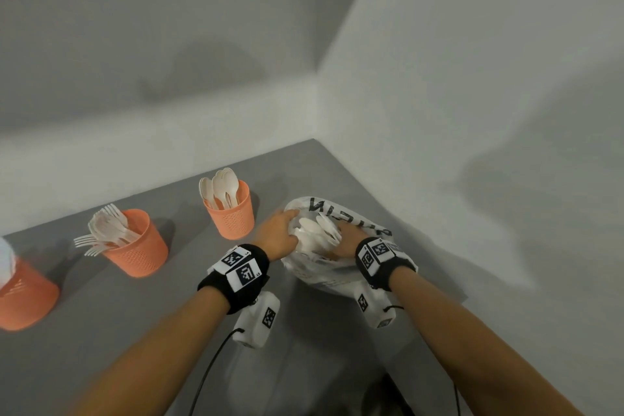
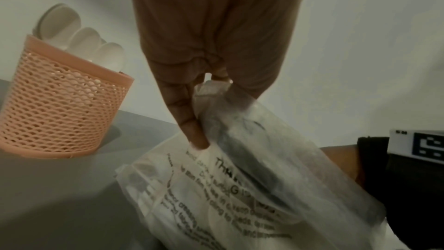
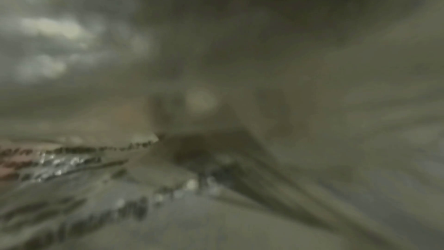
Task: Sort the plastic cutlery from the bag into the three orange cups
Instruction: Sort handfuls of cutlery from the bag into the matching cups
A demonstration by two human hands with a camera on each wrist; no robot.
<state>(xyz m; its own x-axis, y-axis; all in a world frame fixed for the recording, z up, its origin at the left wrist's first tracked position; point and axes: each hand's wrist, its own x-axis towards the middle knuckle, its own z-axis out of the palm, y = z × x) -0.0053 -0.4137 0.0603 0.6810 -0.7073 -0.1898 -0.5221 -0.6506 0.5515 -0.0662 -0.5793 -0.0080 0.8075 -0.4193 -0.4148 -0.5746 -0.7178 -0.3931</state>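
A crumpled clear plastic bag [image 1: 337,275] with black print lies on the grey table at the right. My left hand [image 1: 285,223] pinches its rim; the left wrist view shows that hand [image 2: 206,90] holding the bag's film [image 2: 240,187] up. My right hand [image 1: 346,240] reaches into the bag's mouth and grips a bunch of white spoons [image 1: 317,230], fingers mostly hidden. Three orange mesh cups stand to the left: one with spoons [image 1: 233,218] [image 2: 60,105], one with forks [image 1: 141,248], and one cut off by the frame edge [image 1: 23,297]. The right wrist view is only blur.
White walls meet in a corner just behind the bag, close to its far side. Bare grey tabletop [image 1: 135,331] lies in front of the cups. Black cables hang from my wrist cameras toward the near edge.
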